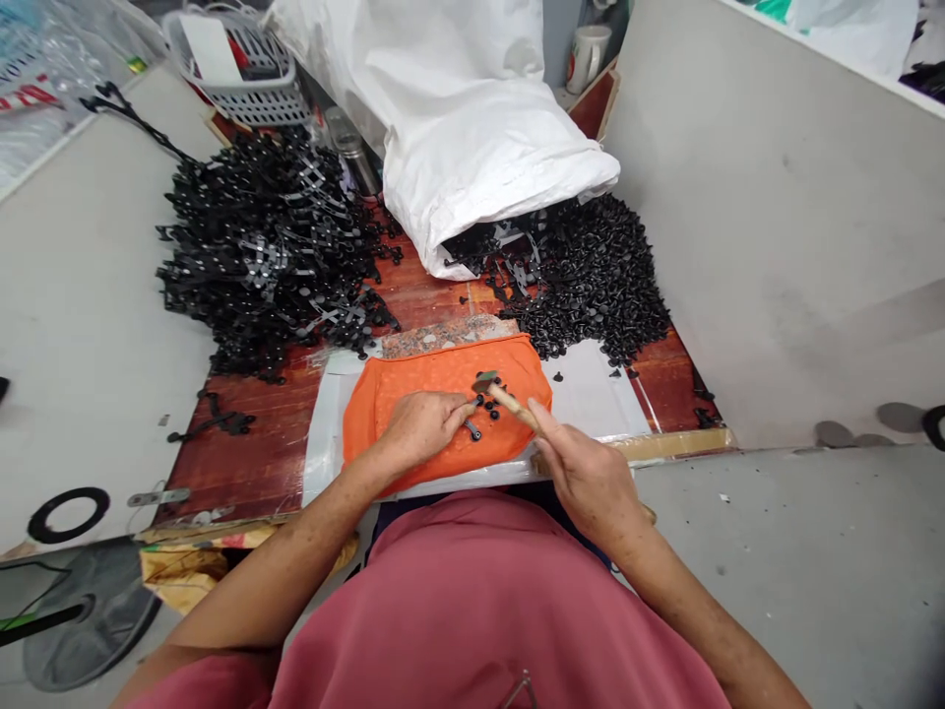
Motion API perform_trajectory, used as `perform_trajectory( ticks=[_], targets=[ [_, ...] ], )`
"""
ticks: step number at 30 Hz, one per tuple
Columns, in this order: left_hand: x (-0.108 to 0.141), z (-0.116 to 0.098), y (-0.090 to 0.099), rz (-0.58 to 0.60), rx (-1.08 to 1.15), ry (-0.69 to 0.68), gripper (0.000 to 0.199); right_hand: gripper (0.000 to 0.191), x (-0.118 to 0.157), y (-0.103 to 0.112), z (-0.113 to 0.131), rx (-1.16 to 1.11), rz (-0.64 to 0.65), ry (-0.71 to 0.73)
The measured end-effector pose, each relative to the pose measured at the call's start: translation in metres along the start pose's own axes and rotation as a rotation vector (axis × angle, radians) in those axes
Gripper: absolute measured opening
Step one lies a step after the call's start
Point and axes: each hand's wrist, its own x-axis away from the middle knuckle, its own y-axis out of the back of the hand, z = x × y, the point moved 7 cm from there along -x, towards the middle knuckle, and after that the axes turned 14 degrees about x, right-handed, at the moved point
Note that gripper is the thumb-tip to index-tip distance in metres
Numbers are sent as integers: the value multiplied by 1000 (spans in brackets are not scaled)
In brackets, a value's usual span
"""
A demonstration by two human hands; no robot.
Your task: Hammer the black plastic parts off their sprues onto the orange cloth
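Observation:
An orange cloth pad lies at the table's front edge. My left hand rests on it, fingers closed on a small black plastic part whose end sticks out past the fingertips. My right hand grips the wooden handle of a small hammer. The hammer's head is low over the pad, just right of my left fingertips. Several small round black pieces lie on the cloth beneath and beside the head. Whether the head touches them, I cannot tell.
A tangled heap of black parts stands at the back left. Small black pieces are piled at the back right, beside a white sack. Behind are a grey basket and a mug. Grey panels border both sides.

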Motion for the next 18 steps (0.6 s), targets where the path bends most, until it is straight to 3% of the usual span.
perform_trajectory(
  ticks=[2,6,10,15,18],
  targets=[
    [0,3,-1,3,12,17,43,52,-2,-8,3,69,63,2],
    [-1,7,-4,5,50,10,44,55,-2,-6,3,59,17,-10],
    [-2,8,-5,-12,55,15,45,53,-3,-7,3,120,83,4],
    [-1,9,-6,-19,89,5,44,53,-3,4,-2,-7,-40,-42],
    [1,11,-6,-19,81,-6,44,53,-1,-5,-1,65,64,-25]
  ],
)
